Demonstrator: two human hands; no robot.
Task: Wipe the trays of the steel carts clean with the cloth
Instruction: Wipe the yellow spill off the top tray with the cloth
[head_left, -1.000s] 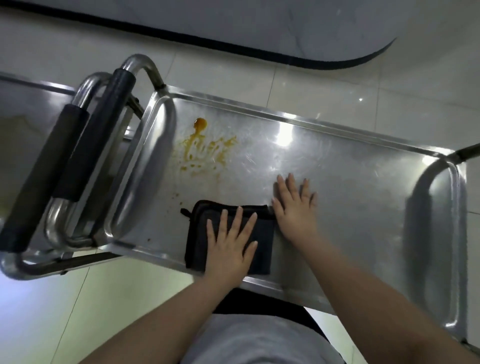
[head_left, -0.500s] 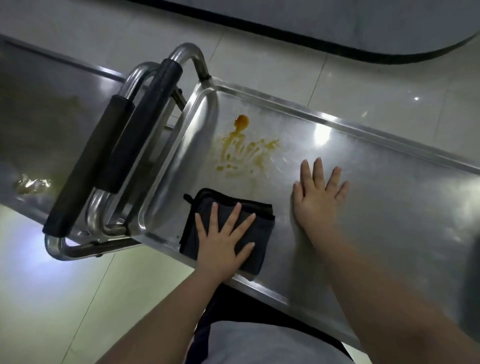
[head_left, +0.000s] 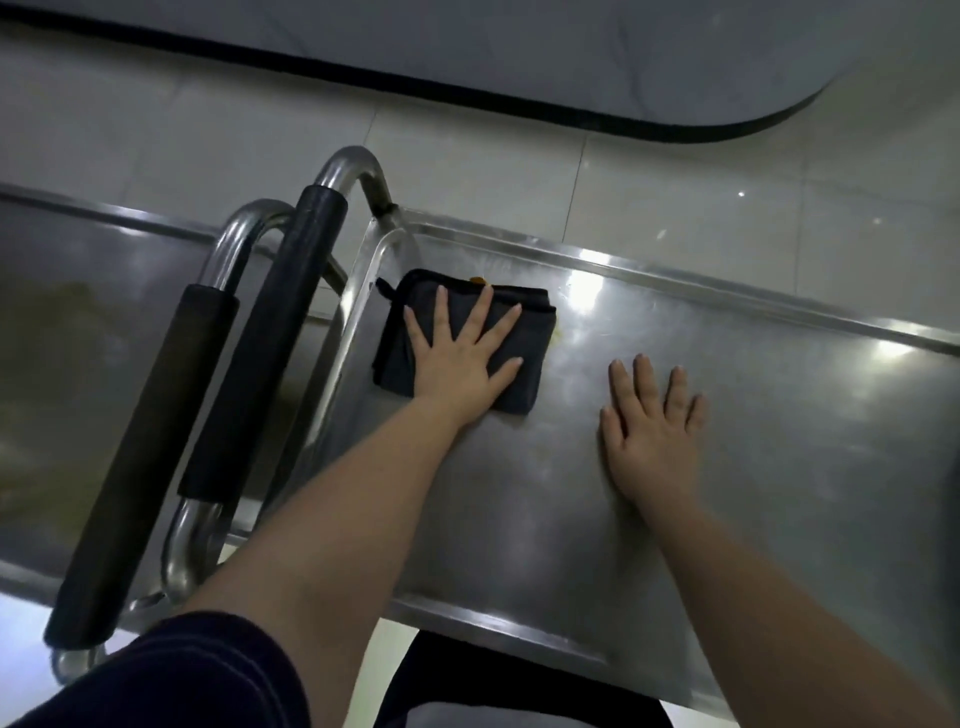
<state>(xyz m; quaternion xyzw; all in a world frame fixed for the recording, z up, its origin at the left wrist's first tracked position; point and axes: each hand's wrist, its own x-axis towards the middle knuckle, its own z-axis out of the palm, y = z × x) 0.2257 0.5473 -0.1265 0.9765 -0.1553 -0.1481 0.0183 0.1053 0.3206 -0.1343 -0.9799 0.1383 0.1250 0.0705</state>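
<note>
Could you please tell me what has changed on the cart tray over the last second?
The left hand pushed the cloth away from the near rim, over the orange stain; only a speck shows at its far edge. Nothing was grasped or released. The right hand stays flat on the tray.

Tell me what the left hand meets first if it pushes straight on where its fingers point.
The left hand, flat on the cloth, points at the tray's far rim. An orange speck shows at the cloth's far edge first; then, probably, the rim stops it.
</note>
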